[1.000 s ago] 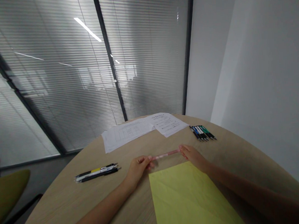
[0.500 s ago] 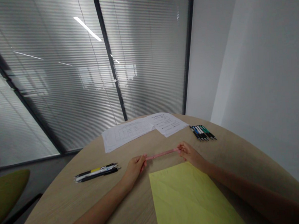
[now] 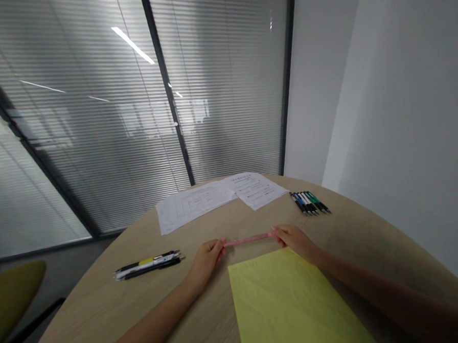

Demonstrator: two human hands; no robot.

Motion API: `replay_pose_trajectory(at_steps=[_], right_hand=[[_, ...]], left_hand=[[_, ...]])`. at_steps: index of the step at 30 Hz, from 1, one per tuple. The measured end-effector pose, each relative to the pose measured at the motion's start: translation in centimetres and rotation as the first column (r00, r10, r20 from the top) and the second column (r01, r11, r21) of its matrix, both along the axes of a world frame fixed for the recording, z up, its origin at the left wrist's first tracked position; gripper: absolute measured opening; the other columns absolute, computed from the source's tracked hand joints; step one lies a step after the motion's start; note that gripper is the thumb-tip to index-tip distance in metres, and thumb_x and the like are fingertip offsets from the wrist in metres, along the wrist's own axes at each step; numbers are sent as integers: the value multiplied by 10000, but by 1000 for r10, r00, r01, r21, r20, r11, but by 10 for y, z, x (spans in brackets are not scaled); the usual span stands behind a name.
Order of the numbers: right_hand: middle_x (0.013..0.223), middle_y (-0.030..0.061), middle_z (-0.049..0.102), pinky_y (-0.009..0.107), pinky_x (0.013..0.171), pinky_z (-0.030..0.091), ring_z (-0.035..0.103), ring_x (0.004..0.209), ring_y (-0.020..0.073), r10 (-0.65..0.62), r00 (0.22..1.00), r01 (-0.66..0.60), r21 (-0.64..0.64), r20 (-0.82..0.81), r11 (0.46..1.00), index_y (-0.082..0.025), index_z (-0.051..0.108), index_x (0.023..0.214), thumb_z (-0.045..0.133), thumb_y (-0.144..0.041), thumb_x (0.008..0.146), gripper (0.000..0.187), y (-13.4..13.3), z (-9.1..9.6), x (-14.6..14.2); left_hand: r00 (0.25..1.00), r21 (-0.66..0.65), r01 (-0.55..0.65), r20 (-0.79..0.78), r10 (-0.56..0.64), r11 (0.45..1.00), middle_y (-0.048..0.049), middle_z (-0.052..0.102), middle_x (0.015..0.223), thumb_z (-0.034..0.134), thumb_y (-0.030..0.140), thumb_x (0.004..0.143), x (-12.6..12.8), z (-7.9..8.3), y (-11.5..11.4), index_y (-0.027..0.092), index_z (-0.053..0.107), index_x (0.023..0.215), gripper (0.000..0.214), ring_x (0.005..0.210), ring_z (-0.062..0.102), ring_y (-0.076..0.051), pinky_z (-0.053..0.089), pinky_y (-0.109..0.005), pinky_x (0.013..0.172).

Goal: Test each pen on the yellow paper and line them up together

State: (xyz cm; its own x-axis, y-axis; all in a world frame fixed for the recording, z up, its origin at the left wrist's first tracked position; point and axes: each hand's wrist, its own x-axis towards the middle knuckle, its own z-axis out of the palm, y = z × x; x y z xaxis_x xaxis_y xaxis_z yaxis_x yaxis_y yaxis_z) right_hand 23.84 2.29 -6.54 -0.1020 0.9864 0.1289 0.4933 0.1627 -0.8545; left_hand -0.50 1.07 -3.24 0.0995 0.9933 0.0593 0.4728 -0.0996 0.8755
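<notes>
Left of the left hand (image 3: 205, 260), black-and-white pens (image 3: 147, 265) lie on the round wooden table (image 3: 106, 311); that hand and the right hand (image 3: 294, 241) grip opposite ends of a thin pink stick (image 3: 248, 239), just beyond a yellow sheet (image 3: 293, 301), with blue-and-green pens (image 3: 309, 203) farther right.

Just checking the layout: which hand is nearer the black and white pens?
Left. The left hand lies right of the black and white pens; the right hand is farther right, beyond the pink strip held between them.
</notes>
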Motion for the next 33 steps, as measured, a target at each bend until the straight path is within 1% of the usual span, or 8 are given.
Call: replay_pose_trajectory(at_steps=[6, 8, 10, 13, 17, 21, 28, 33], right_hand=[[532, -43, 439, 189, 439, 287, 379, 467, 79, 76, 991, -75, 15, -111, 997, -186, 465, 655, 427, -406, 752, 244, 2, -2, 0], [577, -37, 449, 188, 445, 292, 389, 494, 84, 103, 984, -99, 34, -147, 994, -188, 474, 711, 414, -423, 757, 247, 2, -2, 1], [589, -27, 449, 197, 462, 300, 398, 519, 94, 105, 987, -98, 62, -119, 993, -187, 478, 692, 372, -446, 774, 291, 1, -2, 2], [542, -22, 432, 217, 483, 294, 394, 512, 103, 60, 998, -59, 72, -11, 996, -182, 464, 588, 320, -453, 796, 371, 2, -4, 4], [480, -33, 409, 224, 473, 274, 378, 473, 101, 16, 998, -17, 30, 53, 999, -179, 461, 537, 358, -448, 780, 377, 6, -7, 6], [528, -28, 453, 221, 497, 315, 409, 506, 104, 46, 998, -44, 49, -32, 998, -177, 500, 594, 404, -436, 762, 324, 7, -5, 6], [555, -41, 438, 207, 492, 332, 391, 510, 91, 101, 985, -96, 42, -138, 995, -184, 521, 694, 468, -431, 726, 254, 6, -3, 6], [637, -15, 487, 212, 509, 352, 426, 566, 101, 93, 980, -86, 47, -173, 995, -183, 517, 730, 513, -430, 684, 252, 1, 7, 3]], left_hand=[[1000, 8, -17, 16, 16, 1000, 66, 345, 384, 389, 595, 639, 0, 0, 0, 191, 440, 465, 443, 385, 322, -102, 224, -219, 407], [999, 4, -17, 28, 17, 1000, 68, 341, 386, 394, 596, 635, 0, 0, 0, 189, 442, 467, 443, 384, 317, -100, 221, -218, 406], [999, -7, -15, 31, 15, 1000, 70, 335, 383, 402, 595, 628, 0, -1, -1, 188, 444, 469, 440, 380, 303, -96, 213, -217, 403], [999, -29, -17, 37, 18, 999, 73, 327, 383, 408, 597, 622, 0, -1, -1, 188, 438, 471, 437, 377, 282, -91, 202, -216, 398], [999, -13, -14, 40, 15, 1000, 70, 326, 384, 404, 616, 616, 1, -1, -1, 189, 435, 463, 454, 380, 289, -94, 201, -218, 399], [999, -5, -25, 30, 25, 1000, 67, 338, 391, 400, 619, 618, 0, -2, 0, 188, 455, 478, 456, 380, 298, -98, 203, -219, 398], [999, 1, -13, 49, 12, 1000, 69, 336, 383, 396, 600, 633, 0, -1, -2, 188, 444, 475, 444, 386, 309, -100, 216, -216, 408], [998, -27, -17, 63, 19, 999, 74, 322, 377, 389, 584, 651, 0, -1, -3, 189, 439, 487, 431, 378, 275, -94, 204, -217, 404]])
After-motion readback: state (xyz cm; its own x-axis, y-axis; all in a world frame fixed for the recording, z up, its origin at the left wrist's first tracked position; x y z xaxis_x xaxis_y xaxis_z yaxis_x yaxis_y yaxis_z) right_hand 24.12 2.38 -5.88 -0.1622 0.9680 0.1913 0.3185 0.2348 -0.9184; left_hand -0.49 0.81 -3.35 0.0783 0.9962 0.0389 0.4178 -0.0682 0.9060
